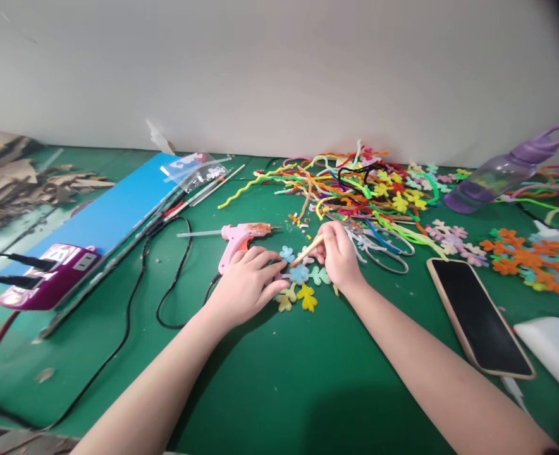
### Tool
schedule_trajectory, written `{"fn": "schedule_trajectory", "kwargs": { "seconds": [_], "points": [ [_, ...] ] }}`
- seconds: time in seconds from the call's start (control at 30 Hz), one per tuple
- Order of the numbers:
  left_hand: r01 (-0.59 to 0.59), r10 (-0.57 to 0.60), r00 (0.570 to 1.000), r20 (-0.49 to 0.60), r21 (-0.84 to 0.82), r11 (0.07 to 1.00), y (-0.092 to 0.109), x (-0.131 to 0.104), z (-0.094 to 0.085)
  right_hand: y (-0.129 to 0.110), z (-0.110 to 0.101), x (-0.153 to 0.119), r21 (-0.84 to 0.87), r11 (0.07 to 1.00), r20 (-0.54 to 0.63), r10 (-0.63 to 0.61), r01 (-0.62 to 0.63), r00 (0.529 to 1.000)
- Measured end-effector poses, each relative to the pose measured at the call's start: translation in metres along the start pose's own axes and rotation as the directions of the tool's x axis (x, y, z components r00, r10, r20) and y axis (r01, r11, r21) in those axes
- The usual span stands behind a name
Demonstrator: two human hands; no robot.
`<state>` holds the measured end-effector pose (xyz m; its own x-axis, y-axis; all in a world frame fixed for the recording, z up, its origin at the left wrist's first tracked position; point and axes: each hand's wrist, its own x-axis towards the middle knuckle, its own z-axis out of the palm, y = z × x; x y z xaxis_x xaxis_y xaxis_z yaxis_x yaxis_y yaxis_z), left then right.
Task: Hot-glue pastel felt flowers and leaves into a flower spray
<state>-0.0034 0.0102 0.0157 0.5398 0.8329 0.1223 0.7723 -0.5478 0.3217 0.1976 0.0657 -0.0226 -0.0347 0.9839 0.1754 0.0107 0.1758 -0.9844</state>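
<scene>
Flowers (300, 273) cut in soft material, blue, mint, cream and yellow, lie in a small cluster at the middle of the green table (260, 392), between the two hands. The left hand (251, 281) rests at the cluster's left side, palm down, its thumb apart from the fingers and its fingertips at the edge of the flowers. The right hand (339, 253) is on the cluster's right, thumb and fingers clamped on a thin pale stick (313, 244), which slants down to the left with its lower end among the flowers. Just beyond the left hand lies a pink glue gun (241, 239) on its side, nozzle to the right, a clear rod out of its back. Scissors (365, 235) lie just past the right hand, partly hidden, near a heap of coloured fuzzy stems (350, 180) on the far side. At right are a phone (481, 319), a pile of mostly orange flowers (526, 256) and, farther off, a purple bottle (492, 174). At left, a purple socket block (47, 281) sits by a long blue board (104, 208), with torn cardboard (18, 180) at far left.
</scene>
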Motion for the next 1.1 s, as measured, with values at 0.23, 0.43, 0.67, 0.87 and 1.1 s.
{"fn": "schedule_trajectory", "kwargs": {
  "seconds": [0.23, 0.43, 0.67, 0.87, 1.1],
  "points": [
    [-0.002, 0.002, 1.000, -0.027, 0.012, 1.000, -0.002, 0.001, 0.004, 0.000, 0.000, 0.001, 0.006, 1.000, 0.003, 0.005, -0.005, 1.000],
    [0.000, 0.001, 0.999, -0.040, 0.016, 1.000, -0.001, 0.002, 0.003, -0.002, 0.001, 0.001, 0.036, 0.999, -0.027, -0.015, 0.016, 1.000],
    [0.085, -0.076, 0.978, -0.195, 0.041, 0.995, 0.001, -0.002, 0.000, -0.014, 0.001, -0.002, 0.116, 0.984, -0.109, -0.122, 0.134, 0.987],
    [0.168, -0.149, 0.910, -0.387, 0.017, 0.986, 0.005, -0.009, -0.005, -0.026, -0.008, 0.000, -0.142, 0.974, -0.040, -0.184, 0.177, 0.982],
    [0.042, 0.045, 0.783, -0.621, 0.125, 0.991, 0.009, -0.008, -0.005, -0.042, -0.019, -0.020, -0.565, 0.716, 0.262, -0.316, 0.410, 0.912]
  ]
}}
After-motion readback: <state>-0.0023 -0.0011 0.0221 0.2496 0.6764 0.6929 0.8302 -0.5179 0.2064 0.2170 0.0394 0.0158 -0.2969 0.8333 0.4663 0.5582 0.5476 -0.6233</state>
